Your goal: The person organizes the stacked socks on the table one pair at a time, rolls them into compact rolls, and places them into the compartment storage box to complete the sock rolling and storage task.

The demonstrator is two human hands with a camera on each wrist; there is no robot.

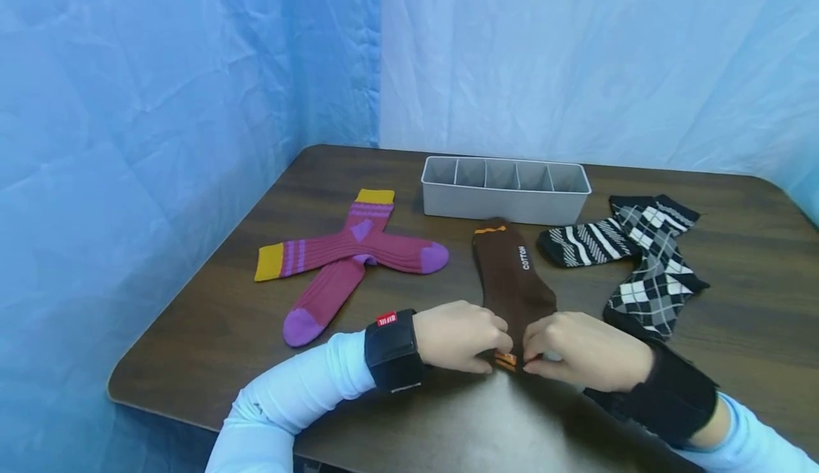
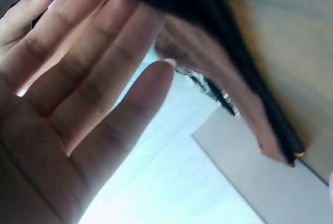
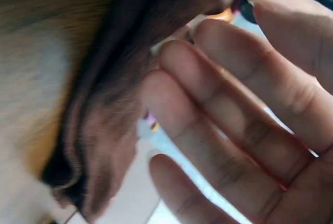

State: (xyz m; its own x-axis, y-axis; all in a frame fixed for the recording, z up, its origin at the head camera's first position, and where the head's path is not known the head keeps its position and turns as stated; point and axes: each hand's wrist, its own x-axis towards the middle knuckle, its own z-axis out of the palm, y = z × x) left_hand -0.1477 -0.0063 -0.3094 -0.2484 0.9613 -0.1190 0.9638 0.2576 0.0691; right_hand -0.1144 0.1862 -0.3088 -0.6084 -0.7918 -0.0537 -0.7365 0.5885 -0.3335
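A brown sock lies lengthwise in front of the person, with white "COTTON" lettering and orange marks at both ends. My left hand pinches its near end from the left side. From the other side, my right hand pinches the same end, a short gap from the left. In the left wrist view, the sock shows a dark layer against a lighter brown one. The right wrist view has several fingertips against the brown fabric; that view is blurred.
Two magenta socks with yellow cuffs lie crossed on the left. Black-and-white patterned socks overlap on the right. Behind the brown sock stands a grey divided box on the dark wooden table. Blue curtains hang around it.
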